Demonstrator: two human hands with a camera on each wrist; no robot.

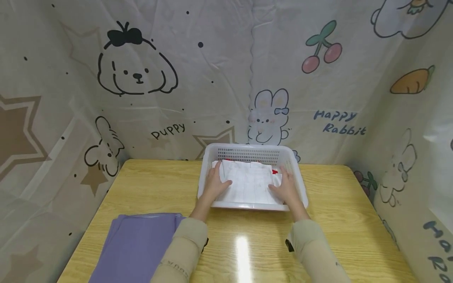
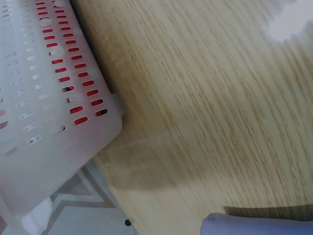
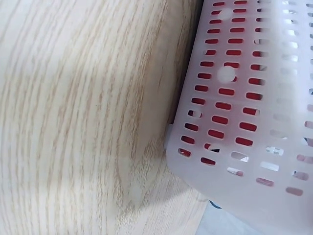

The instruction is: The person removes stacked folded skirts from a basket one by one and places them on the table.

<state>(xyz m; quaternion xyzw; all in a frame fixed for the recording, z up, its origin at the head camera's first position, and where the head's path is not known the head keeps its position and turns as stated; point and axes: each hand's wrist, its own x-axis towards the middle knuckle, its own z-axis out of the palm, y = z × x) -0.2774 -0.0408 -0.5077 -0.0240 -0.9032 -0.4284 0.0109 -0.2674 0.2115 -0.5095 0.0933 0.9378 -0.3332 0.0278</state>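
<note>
A white perforated plastic basket (image 1: 247, 206) stands at the back of the table, holding a folded white piece (image 1: 247, 181) that looks like cloth. Over its left part my left hand (image 1: 216, 184) rests, thumb pointing inward and fingers reaching forward. On the opposite side, my right hand (image 1: 286, 188) touches the white piece in the same spread way. Bits of something red (image 1: 275, 171) peek out beside it. Both wrist views show the basket wall (image 2: 63, 142) (image 3: 215, 171) with red behind its slots; neither shows the fingers. What lies beneath the white piece is hidden.
A stack of flat purple sheets (image 1: 138, 247), cloth or plastic, lies on the table's left front; its edge (image 2: 259, 226) enters the left wrist view. The wood-grain table (image 1: 339, 220) is bordered behind and at both sides by a printed curtain (image 1: 212, 78).
</note>
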